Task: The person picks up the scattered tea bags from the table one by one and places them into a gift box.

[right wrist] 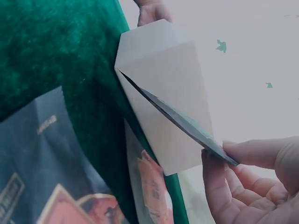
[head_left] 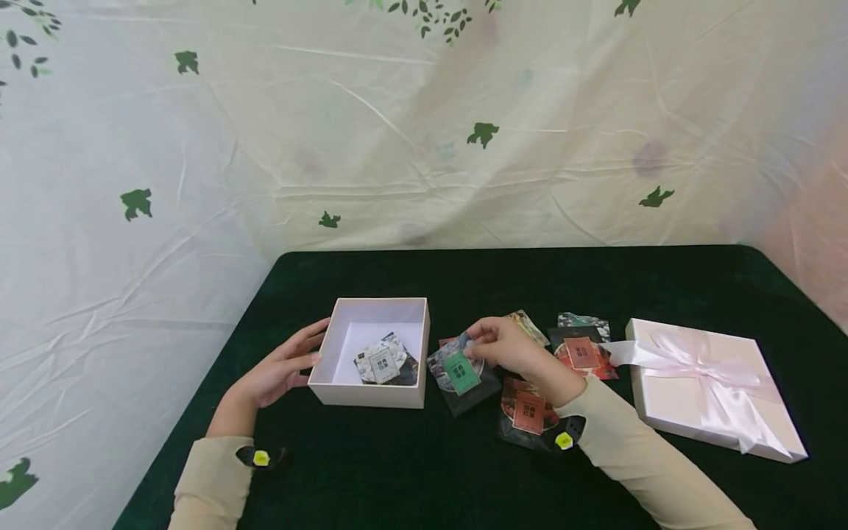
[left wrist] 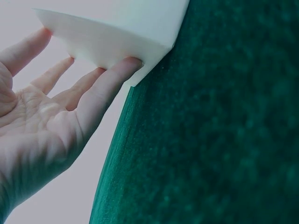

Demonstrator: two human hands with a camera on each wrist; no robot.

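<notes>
Front red-label packet (head_left: 528,416): lies on the dark green worktop (head_left: 371,471) beside our right wrist, so we do best to keep our sleeve clear of it
Green-label packet (head_left: 461,374): just right of the box, tilted; we cannot tell whether its lower edge rests on anything
Left hand (head_left: 274,375): our fingers are spread, tips against the box's outer left wall; light pressure should steady it without denting
White box (head_left: 371,395): stands open, and our step in hand seems to be bringing the packet into it, best lifted clear of the right wall
Right hand (head_left: 506,350): thumb and fingers pinch the green-label packet by its top edge, a hold we should keep firm and flat
Pale-label packet (head_left: 383,366): inside the box, front right, so we would aim beside it
Rear red-label packet (head_left: 583,353): beyond our right forearm, near the ribboned lid (head_left: 669,401)
</notes>
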